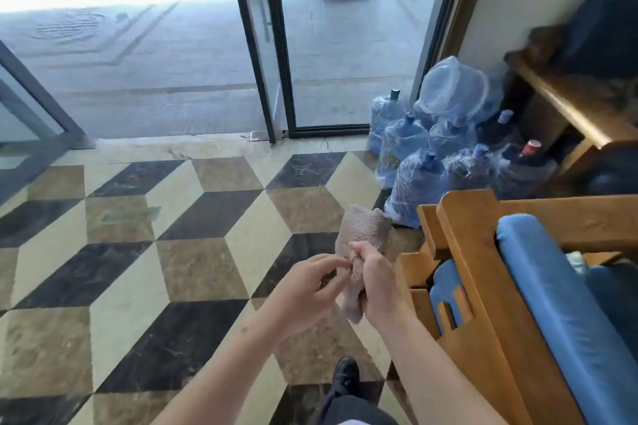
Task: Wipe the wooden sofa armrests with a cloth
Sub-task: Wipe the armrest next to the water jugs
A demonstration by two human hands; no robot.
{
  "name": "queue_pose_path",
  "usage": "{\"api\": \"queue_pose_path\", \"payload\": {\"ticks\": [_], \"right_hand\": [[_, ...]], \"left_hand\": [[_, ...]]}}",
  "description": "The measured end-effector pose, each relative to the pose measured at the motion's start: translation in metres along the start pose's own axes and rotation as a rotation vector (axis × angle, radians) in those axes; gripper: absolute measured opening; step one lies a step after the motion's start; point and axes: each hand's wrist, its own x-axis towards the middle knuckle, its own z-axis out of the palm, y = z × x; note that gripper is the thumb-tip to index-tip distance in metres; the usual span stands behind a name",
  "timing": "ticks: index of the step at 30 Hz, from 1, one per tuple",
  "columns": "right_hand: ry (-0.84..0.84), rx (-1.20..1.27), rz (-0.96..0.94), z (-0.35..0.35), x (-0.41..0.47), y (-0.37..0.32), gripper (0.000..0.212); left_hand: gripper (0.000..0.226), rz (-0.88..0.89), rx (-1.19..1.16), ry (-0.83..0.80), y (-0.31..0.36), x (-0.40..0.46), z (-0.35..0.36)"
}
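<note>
A brownish-grey cloth [362, 231] hangs in front of me, folded over at the top. My right hand [376, 281] is closed around its middle. My left hand [307, 286] is just to the left, its fingertips touching or pinching the cloth's edge. The wooden sofa stands at the right, and its light-brown armrest [473, 259] runs from beside my right hand down to the lower right. Blue cushions [552, 297] lie on the seat behind the armrest. Both hands are held above the floor, apart from the wood.
Several blue water jugs [417, 179] wrapped in plastic stand on the floor beyond the sofa. A second wooden seat [566, 107] is at the far right wall. An open glass door [266, 55] leads outside. My dark shoe [345, 379] is on the patterned tile floor [138, 286].
</note>
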Motion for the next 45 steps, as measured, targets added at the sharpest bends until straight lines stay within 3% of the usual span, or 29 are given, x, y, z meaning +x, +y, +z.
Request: {"api": "queue_pose_path", "payload": {"ticks": [3, 5, 7, 13, 18, 21, 25, 31, 35, 45], "right_hand": [[0.070, -0.539, -0.336, 0.009, 0.062, -0.049, 0.017], [0.004, -0.859, -0.533, 0.012, 0.096, -0.077, 0.052], [-0.011, -1.153, -0.619, 0.007, 0.125, -0.104, 0.071], [0.015, -1.453, -0.666, -0.015, 0.208, -0.157, 0.071], [0.112, -1.409, -0.508, -0.017, 0.287, -0.195, 0.069], [0.250, -1.239, -0.415, -0.013, 0.331, -0.223, 0.069], [0.450, -0.933, -0.271, -0.011, 0.363, -0.244, 0.055], [0.750, -0.612, -0.116, -0.032, 0.400, -0.264, 0.049], [0.873, -0.584, -0.083, -0.060, 0.413, -0.279, 0.054], [1.018, -0.680, -0.112, -0.160, 0.449, -0.302, 0.059]], "left_hand": [[0.039, -0.050, -0.076, 0.066, -0.002, 0.077, -0.023], [0.039, -0.064, -0.044, 0.098, -0.004, 0.121, -0.036], [0.038, -0.073, -0.031, 0.091, -0.007, 0.159, -0.043], [0.044, -0.041, 0.028, -0.099, -0.021, 0.253, -0.042], [0.053, 0.015, 0.083, -0.235, -0.040, 0.367, -0.045], [0.062, 0.140, 0.169, -0.345, -0.049, 0.442, -0.063], [0.071, 0.222, 0.520, -0.461, -0.047, 0.513, -0.090], [0.079, 0.403, 0.649, -0.530, -0.014, 0.615, -0.096], [0.078, 0.544, 0.651, -0.589, 0.009, 0.664, -0.063], [0.080, 0.662, 0.643, -0.839, 0.069, 0.747, 0.035]]}}
